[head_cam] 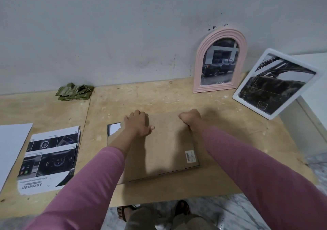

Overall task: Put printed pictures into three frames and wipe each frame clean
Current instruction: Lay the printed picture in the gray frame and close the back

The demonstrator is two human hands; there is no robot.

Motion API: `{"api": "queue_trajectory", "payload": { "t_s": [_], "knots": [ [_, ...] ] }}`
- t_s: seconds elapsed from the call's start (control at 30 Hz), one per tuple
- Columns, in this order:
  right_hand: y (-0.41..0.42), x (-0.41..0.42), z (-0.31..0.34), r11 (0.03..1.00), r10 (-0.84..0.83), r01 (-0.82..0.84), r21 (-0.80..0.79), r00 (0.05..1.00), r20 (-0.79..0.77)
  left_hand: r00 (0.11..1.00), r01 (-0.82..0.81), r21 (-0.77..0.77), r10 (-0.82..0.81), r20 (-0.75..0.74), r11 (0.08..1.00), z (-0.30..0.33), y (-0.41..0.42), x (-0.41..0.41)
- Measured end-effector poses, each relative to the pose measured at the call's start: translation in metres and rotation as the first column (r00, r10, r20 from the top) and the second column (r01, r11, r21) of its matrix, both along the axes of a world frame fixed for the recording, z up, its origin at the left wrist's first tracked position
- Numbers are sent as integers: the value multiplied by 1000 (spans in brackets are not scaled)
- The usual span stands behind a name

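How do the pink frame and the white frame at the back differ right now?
The pink frame is arched and stands upright against the wall; the white frame is rectangular and sits tilted to its right. The pink frame shows a parked pickup truck; the white frame shows what looks like a dark car interior. Both already hold a picture and stand on the wooden table.

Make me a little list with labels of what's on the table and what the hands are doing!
left hand: grips far edge of brown backing board
right hand: curled at board's far edge
board: flat on wooden table, barcode sticker showing
pink arched frame: leaning on wall, truck picture inside
white frame: tilted, filled
green cloth: by wall
printed pictures: stacked left
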State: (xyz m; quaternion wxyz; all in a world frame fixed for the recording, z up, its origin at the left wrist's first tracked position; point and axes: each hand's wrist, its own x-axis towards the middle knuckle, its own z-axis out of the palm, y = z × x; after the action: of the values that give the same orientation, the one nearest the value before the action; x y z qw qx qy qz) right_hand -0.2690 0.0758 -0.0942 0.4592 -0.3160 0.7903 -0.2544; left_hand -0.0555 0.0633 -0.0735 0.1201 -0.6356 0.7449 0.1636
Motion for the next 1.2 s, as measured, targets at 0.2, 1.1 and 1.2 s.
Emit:
{"api": "queue_trajectory", "payload": {
  "t_s": [0.2,1.1,1.2],
  "knots": [
    [-2,-5,3,995,-90,77,55,959,269,999,10,78,-6,-45,997,6,-8,8],
    [54,-33,31,972,225,-179,-153,894,388,811,-294,108,307,-497,950,25,-13,43],
    [63,-41,33,924,378,-378,-59,880,287,775,-329,108,334,-537,938,24,-14,50]
  ]
}}
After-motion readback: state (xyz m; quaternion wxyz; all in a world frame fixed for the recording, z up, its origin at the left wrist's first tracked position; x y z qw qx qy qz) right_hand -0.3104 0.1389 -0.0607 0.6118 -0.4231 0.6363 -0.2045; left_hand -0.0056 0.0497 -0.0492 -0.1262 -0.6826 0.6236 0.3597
